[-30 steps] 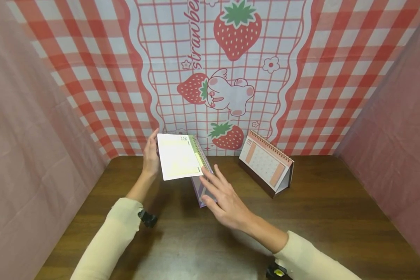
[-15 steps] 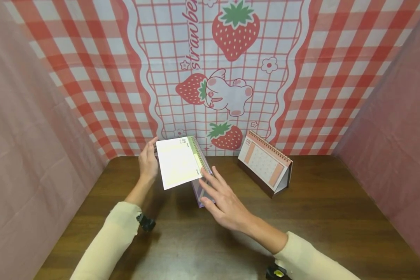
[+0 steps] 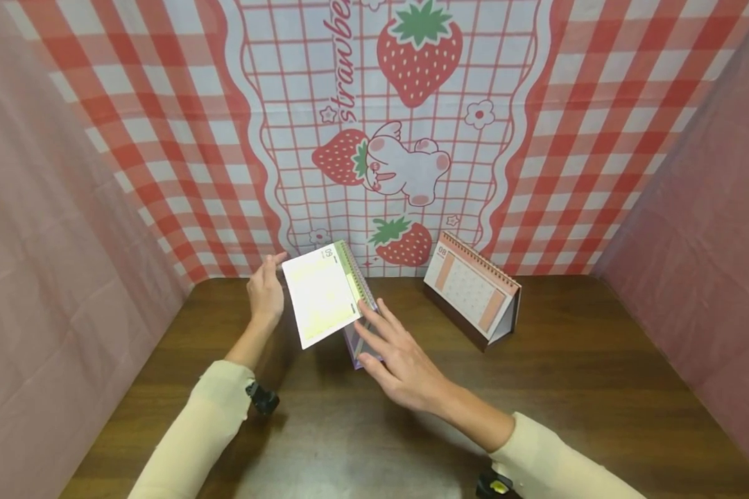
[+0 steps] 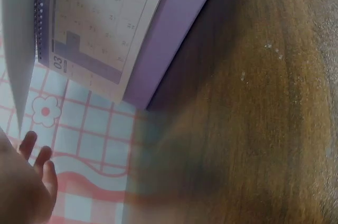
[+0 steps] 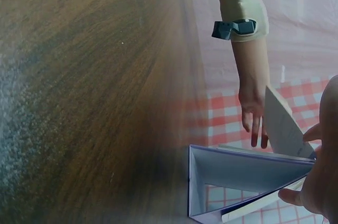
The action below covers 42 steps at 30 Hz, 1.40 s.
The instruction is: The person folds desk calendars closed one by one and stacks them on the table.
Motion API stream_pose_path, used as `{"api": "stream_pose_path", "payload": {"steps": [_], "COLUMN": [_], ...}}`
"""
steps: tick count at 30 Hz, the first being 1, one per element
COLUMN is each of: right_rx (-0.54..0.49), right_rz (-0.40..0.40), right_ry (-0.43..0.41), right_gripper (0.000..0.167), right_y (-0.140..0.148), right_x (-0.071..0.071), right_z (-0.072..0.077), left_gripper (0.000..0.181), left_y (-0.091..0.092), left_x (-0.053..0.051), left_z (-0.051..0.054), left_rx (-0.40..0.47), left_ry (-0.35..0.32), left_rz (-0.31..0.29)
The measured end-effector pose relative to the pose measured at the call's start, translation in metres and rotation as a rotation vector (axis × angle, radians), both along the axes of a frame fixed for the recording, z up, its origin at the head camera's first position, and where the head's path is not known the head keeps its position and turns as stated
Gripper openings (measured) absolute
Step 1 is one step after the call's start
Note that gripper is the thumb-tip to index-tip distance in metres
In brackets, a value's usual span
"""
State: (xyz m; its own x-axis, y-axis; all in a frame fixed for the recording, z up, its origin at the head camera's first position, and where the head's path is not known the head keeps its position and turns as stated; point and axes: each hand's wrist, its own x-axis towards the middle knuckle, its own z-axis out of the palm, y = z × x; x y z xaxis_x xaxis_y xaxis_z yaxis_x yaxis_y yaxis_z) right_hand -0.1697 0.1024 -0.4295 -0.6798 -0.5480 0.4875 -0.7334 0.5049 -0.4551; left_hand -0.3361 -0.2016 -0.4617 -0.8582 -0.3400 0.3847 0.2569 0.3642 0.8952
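The head view was taken up, nearest, by the right hand [image 3: 402, 364], with which the close end of the purple calendar [image 4: 166, 28] was held: its spiral ridge [image 3: 354, 274] was straddled, fingers on one face, thumb on the other. The calendar was stood on the wooden table [image 3: 343, 436], its long axis directed away from that hand and slightly leftward. From the ridge a raised page [image 3: 320, 298] marked 09 was slanted out to the left, so that its hinge was met by the right hand and its free edge was turned toward the left hand [image 3: 265, 294], clearly the nearer to it. Nothing was seen gripped by the left hand; its fingers were loosely extended, and contact with the page could not be confirmed. Farther off, a pink calendar [image 3: 471, 291] was stood to the right, before the checked cloth [image 3: 206, 138].
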Motion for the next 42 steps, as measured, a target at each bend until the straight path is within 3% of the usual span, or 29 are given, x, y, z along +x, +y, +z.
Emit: {"api": "stream_pose_path", "payload": {"steps": [2,7,10,14,19,22,23,26,29,30,37,40,42], "right_rx": [0.010,0.023,0.026,0.030,0.036,0.037,0.037,0.035,0.032,0.032,0.017,0.010,0.005], "right_rz": [0.002,0.001,0.002,0.004,0.004,0.002,0.001,0.000,0.004,0.005,0.010,0.016,0.021], "right_ry": [-0.003,-0.011,-0.012,-0.016,-0.017,-0.023,-0.025,-0.028,-0.026,-0.025,-0.027,-0.029,-0.030], "right_gripper": [0.054,0.055,0.056,0.056,0.056,0.056,0.056,0.056,0.055,0.055,0.056,0.056,0.056], "right_y": [0.001,0.002,0.002,0.002,0.002,0.002,0.002,0.003,0.003,0.003,0.003,0.003,0.003], "right_x": [0.000,0.001,0.001,0.002,0.002,0.002,0.003,0.003,0.003,0.003,0.003,0.003,0.003], "right_z": [0.000,-0.001,-0.001,-0.001,-0.003,-0.004,-0.004,-0.004,-0.004,-0.004,-0.003,-0.003,-0.004], "left_gripper": [0.062,0.071,0.073,0.078,0.087,0.085,0.082,0.077,0.079,0.081,0.082,0.083,0.080], "left_y": [-0.004,-0.019,-0.026,-0.028,-0.017,-0.006,-0.001,0.005,0.007,0.003,0.002,0.011,0.024], "left_x": [-0.012,-0.057,-0.076,-0.087,-0.076,-0.065,-0.050,-0.044,-0.044,-0.058,-0.072,-0.057,-0.028], "left_z": [-0.012,-0.055,-0.074,-0.086,-0.080,-0.070,-0.058,-0.053,-0.054,-0.066,-0.081,-0.069,-0.042], "left_rx": [-0.011,-0.065,-0.098,-0.128,-0.200,-0.208,-0.201,-0.201,-0.211,-0.217,-0.206,-0.237,-0.245], "left_ry": [-0.042,-0.177,-0.251,-0.316,-0.375,-0.386,-0.382,-0.394,-0.428,-0.443,-0.461,-0.435,-0.435], "left_rz": [0.020,0.013,-0.027,-0.095,-0.157,-0.190,-0.219,-0.233,-0.254,-0.241,-0.294,-0.298,-0.307]}}
